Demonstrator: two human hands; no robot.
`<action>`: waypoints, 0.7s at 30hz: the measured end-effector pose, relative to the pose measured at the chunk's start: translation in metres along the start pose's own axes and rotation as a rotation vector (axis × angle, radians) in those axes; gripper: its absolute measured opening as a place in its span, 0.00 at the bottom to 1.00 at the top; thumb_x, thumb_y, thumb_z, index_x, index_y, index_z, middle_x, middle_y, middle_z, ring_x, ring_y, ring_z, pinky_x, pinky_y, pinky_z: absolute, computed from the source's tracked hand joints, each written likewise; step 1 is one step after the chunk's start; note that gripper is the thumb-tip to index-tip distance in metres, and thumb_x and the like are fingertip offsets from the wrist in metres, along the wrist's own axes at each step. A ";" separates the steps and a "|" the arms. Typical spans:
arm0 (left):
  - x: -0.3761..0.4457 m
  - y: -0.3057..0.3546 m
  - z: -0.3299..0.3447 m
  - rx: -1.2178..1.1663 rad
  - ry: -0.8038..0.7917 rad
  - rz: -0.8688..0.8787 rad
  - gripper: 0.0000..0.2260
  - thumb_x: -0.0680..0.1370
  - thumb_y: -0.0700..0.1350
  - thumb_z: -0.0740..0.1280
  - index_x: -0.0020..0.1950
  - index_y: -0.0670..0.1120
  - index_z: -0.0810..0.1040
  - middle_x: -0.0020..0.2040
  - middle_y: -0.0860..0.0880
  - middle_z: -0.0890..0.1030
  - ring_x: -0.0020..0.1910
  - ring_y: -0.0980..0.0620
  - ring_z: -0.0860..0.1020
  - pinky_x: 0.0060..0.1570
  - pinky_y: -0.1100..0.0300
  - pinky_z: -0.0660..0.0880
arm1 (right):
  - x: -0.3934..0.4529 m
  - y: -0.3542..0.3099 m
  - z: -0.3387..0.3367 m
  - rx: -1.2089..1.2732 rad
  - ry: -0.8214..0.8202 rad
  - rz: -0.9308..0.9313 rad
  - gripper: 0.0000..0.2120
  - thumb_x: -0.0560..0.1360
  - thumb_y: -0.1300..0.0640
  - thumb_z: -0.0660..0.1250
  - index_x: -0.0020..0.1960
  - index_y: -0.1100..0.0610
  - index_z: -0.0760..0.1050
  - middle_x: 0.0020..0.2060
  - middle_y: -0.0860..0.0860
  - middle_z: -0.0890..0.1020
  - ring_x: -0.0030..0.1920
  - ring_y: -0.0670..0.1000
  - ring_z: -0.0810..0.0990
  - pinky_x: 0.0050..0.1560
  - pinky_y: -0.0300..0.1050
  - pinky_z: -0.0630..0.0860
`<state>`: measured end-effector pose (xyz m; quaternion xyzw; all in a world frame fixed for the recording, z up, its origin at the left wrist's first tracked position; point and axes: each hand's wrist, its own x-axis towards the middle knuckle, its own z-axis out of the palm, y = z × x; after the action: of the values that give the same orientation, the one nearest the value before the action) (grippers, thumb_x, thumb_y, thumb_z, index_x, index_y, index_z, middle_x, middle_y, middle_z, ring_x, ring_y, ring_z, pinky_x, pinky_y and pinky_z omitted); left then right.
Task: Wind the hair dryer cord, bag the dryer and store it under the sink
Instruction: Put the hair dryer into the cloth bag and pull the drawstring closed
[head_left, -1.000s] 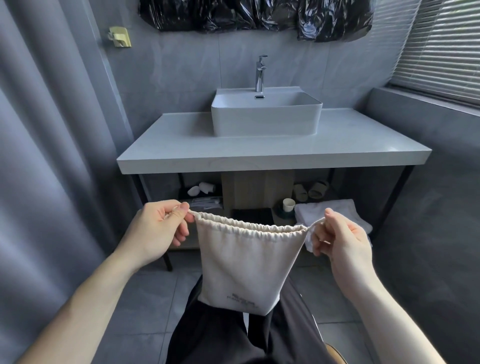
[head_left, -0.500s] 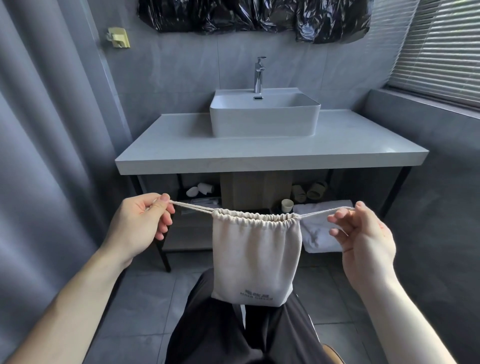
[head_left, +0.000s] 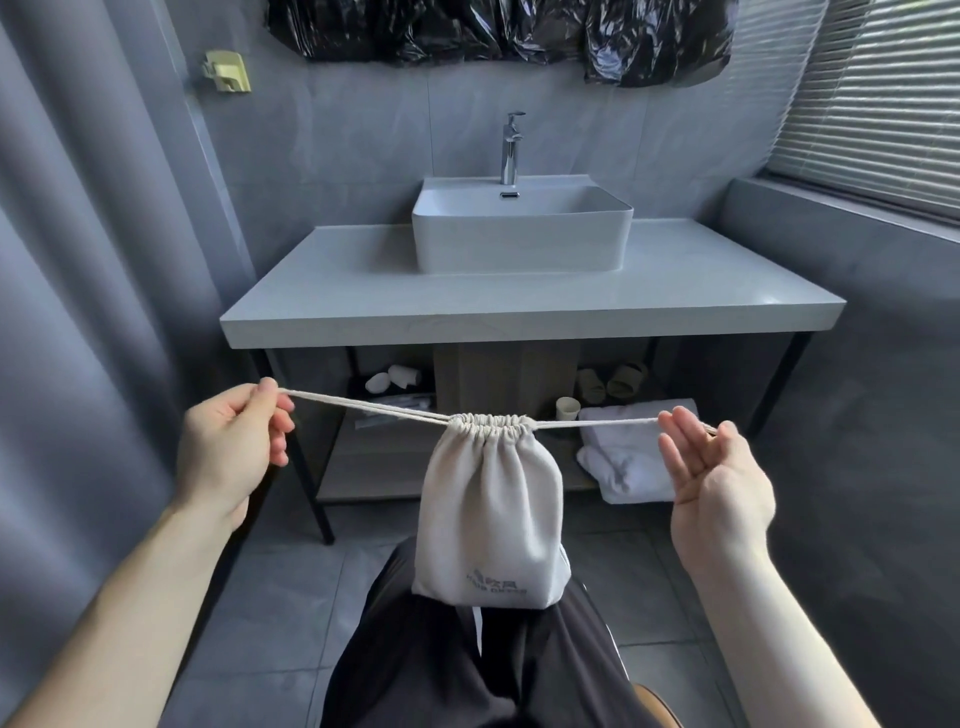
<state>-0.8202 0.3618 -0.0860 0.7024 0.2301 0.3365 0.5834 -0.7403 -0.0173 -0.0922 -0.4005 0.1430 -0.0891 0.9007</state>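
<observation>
A cream cloth drawstring bag (head_left: 488, 525) hangs in front of me, its mouth gathered tightly shut. It bulges as if full; the hair dryer itself is hidden. My left hand (head_left: 234, 441) pinches the left drawstring (head_left: 363, 408) between thumb and fingers. My right hand (head_left: 711, 478) is turned palm up, the right drawstring (head_left: 597, 423) running over its fingers. Both strings are pulled taut sideways. Behind the bag, the white sink (head_left: 522, 228) sits on a grey counter (head_left: 519, 312), with an open shelf (head_left: 374, 467) below.
On the lower shelf lie folded white towels (head_left: 628, 457), a small cup (head_left: 567, 408), slippers (head_left: 613, 382) and rolled cloths (head_left: 392, 376). Black metal legs (head_left: 311, 499) frame the vanity. A grey curtain (head_left: 78, 312) hangs at left, blinds (head_left: 872, 98) at right.
My hands have moved apart, drawing the strings out sideways. The bag's mouth went from wide and loosely gathered to cinched tight, and the bag now hangs narrower.
</observation>
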 end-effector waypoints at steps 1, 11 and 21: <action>0.000 -0.002 -0.001 -0.002 -0.021 -0.021 0.17 0.86 0.46 0.64 0.40 0.43 0.81 0.25 0.55 0.77 0.26 0.54 0.71 0.23 0.65 0.72 | 0.001 0.000 0.001 0.008 0.006 0.001 0.13 0.89 0.57 0.57 0.50 0.60 0.76 0.42 0.52 0.91 0.44 0.47 0.91 0.39 0.37 0.85; -0.011 0.023 -0.009 -0.079 -0.205 0.127 0.17 0.88 0.45 0.60 0.42 0.43 0.78 0.28 0.55 0.76 0.28 0.58 0.75 0.28 0.65 0.75 | -0.016 0.030 0.008 -0.282 -0.204 -0.135 0.15 0.89 0.55 0.59 0.66 0.63 0.78 0.62 0.47 0.85 0.58 0.53 0.89 0.51 0.51 0.88; -0.013 0.040 -0.005 -0.124 -0.242 0.183 0.17 0.88 0.45 0.60 0.41 0.44 0.78 0.29 0.54 0.76 0.30 0.56 0.74 0.28 0.63 0.75 | -0.010 0.068 0.042 -1.140 -0.714 -0.363 0.09 0.81 0.47 0.71 0.61 0.45 0.83 0.50 0.39 0.87 0.45 0.40 0.84 0.43 0.32 0.77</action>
<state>-0.8349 0.3472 -0.0489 0.7186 0.0718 0.3148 0.6160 -0.7323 0.0597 -0.1143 -0.8333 -0.2064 -0.0120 0.5127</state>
